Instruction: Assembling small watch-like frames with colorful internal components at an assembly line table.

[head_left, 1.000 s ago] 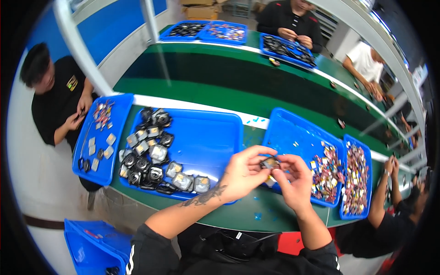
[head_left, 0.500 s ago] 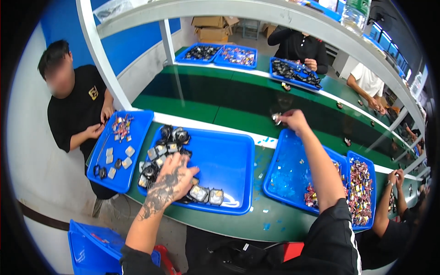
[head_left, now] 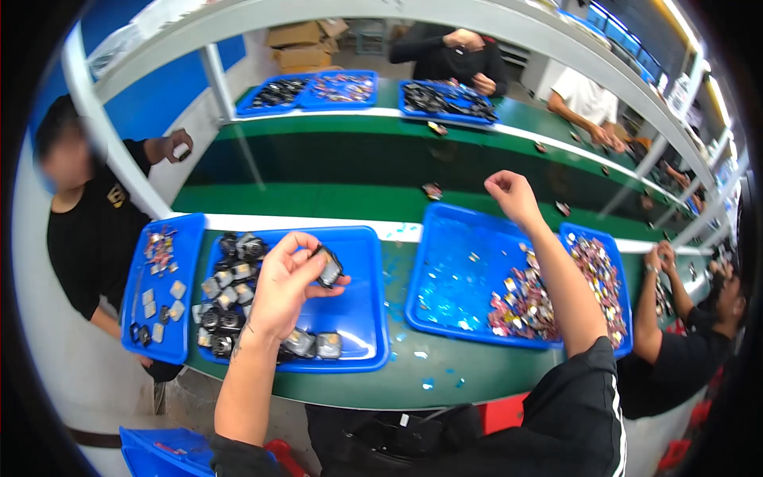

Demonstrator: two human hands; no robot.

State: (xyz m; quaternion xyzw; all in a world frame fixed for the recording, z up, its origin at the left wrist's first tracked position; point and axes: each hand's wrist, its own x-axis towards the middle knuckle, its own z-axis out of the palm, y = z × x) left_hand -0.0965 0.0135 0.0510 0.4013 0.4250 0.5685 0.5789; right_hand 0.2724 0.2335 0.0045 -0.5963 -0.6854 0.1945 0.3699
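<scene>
My left hand [head_left: 284, 282] is raised over the left blue tray [head_left: 379, 318], with thumb and fingers closed on a small black-rimmed device with a grey square face [head_left: 330, 270]. Several similar black and grey devices [head_left: 226, 298] are heaped along that tray's left side and near edge. My right hand [head_left: 513, 197] hovers at the green conveyor belt's near side, beyond the right blue tray [head_left: 413, 294]. Its fingertips are pinched together, and nothing shows between them. On the belt to its left lies a small part with dark and light pieces [head_left: 432, 191]. Small red and silver parts [head_left: 524, 298] are piled in the right tray.
Another blue tray of small parts [head_left: 596, 266] stands at the right, and one with grey square pieces [head_left: 176, 310] at the far left. A white frame bar [head_left: 318, 36] arches overhead. Co-workers sit across the belt and at both sides; one holds a small white-faced piece [head_left: 182, 151].
My left hand has lifted a device out of the heap. My right hand has let go of a small part, now on the belt, and moved right of it. The view has swung right.
</scene>
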